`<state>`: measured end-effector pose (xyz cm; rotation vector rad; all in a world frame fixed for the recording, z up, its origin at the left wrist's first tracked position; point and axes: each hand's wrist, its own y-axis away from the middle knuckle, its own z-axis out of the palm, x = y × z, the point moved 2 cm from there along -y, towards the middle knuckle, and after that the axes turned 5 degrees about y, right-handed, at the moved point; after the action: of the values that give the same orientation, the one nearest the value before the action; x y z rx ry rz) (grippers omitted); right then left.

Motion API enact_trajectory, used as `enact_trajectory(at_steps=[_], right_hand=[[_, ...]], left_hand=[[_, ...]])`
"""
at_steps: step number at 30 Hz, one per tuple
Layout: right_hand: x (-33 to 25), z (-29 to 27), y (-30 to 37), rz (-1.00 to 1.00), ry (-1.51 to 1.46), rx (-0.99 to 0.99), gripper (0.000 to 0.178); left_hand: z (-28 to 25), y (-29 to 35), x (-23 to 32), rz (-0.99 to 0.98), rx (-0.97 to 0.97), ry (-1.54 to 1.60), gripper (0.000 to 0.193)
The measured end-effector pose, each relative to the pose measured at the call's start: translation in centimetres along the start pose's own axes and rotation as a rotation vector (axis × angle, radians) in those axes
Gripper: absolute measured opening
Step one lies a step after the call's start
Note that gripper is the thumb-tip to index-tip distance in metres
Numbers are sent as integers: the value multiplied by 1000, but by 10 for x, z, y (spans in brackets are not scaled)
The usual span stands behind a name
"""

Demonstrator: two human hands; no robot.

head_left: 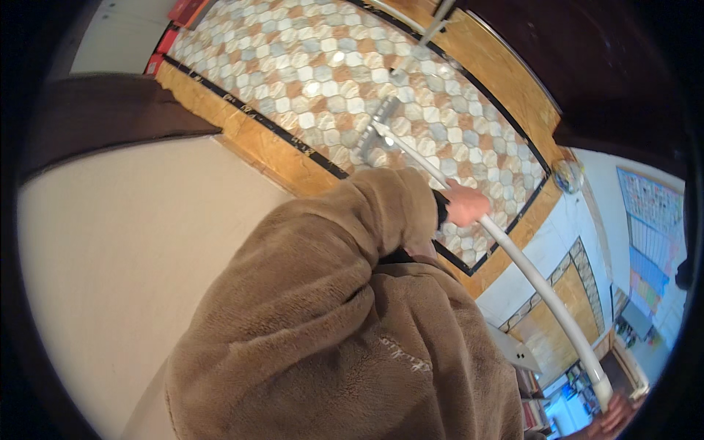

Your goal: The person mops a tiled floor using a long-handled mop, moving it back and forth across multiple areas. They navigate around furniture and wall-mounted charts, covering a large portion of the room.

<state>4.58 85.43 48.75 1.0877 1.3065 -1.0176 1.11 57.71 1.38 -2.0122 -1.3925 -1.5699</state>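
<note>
A mop with a long white pole [539,282] runs slantwise across the view. Its flat grey head [380,126] rests on the patterned tile floor [323,59], slightly blurred. My left hand [467,204] is closed round the pole partway up, its arm in a brown fleece sleeve [293,257] reaching across from the left. At the lower right rim, my right hand [618,414] is wrapped round the pole's upper end; part of this hand is dark and cut off by the rim.
A cream wall [132,242] stands close on the left, with red boxes [167,44] beyond it. A metal pole [433,29] stands at the far edge. Dark furniture [572,66] is at the upper right, near a round clear object [567,176] and a wall poster [649,227].
</note>
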Motion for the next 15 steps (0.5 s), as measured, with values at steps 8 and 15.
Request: enact_trajectory(at_steps=[8, 15], right_hand=[[199, 135, -84, 341, 44, 72, 13], [289, 348, -105, 301, -228, -452, 18]], left_hand=[[-113, 163, -185, -248, 638, -74, 16], [-138, 235, -242, -421, 1048, -233, 13]])
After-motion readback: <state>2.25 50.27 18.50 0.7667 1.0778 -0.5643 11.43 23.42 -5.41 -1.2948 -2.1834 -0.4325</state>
